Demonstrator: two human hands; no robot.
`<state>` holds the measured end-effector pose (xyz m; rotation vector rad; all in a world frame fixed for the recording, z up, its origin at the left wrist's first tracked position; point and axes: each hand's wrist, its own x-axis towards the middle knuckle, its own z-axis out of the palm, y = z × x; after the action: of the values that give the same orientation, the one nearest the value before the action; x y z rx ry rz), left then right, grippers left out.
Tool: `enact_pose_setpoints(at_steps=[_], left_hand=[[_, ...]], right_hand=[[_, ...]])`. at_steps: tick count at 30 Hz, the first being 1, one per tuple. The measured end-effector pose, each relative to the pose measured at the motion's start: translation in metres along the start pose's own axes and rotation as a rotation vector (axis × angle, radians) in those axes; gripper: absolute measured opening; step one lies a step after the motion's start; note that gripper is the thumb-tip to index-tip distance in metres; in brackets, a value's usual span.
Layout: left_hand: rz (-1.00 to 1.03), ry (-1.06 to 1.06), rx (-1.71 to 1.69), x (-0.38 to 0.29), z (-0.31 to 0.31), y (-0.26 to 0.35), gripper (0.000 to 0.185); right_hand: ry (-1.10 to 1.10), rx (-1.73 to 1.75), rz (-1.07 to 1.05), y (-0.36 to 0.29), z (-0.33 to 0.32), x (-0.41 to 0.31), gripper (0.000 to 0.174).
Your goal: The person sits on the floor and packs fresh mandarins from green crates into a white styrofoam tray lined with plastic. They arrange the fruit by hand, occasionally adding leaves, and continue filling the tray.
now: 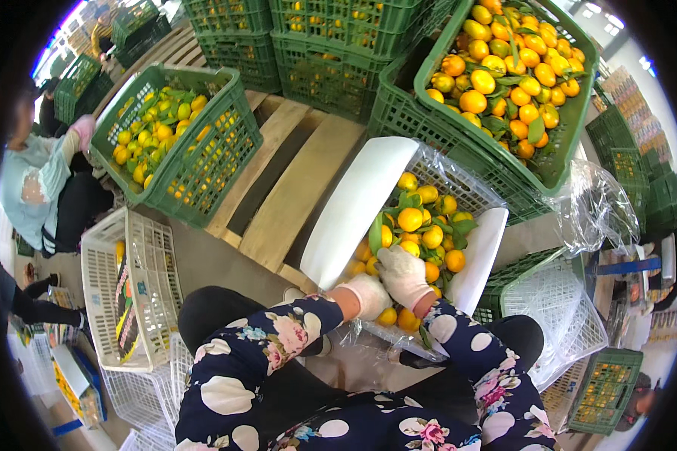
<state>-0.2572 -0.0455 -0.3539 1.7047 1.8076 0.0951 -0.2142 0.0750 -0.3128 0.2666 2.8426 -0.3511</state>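
A plastic crate (457,174) lined with clear film and white sheets stands before me, holding orange citrus fruits (410,219) with green leaves. Both my hands wear white gloves and are over its near part. My left hand (370,296) is at the near left side of the fruit; its fingertips are hidden, so its grip cannot be told. My right hand (403,274) lies on the fruit beside it, fingers bent downward, and whether it holds a fruit is unclear. One white sheet (366,197) leans out to the left, another (477,259) lines the right side.
A green crate of fruit (203,163) sits on a wooden pallet (293,191). Another full green crate (423,73) rests on a crate at the upper right. White crates (93,293) stand at left, crates with clear film (570,315) at right. A person (39,186) sits at far left.
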Motion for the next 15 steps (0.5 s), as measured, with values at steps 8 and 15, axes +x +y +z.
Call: enact_pose_setpoints(at_steps=[8,15], left_hand=[[0.062,-0.074,0.137,-0.011,-0.025,0.012,0.027],[0.061,-0.069,0.112,-0.013,-0.030,0.015,0.024]], right_hand=[[0.495,0.132,-0.424,0.019,-0.139,0.033,0.014],[1.033,-0.674,-0.738,0.026,-0.303,0.188,0.013]])
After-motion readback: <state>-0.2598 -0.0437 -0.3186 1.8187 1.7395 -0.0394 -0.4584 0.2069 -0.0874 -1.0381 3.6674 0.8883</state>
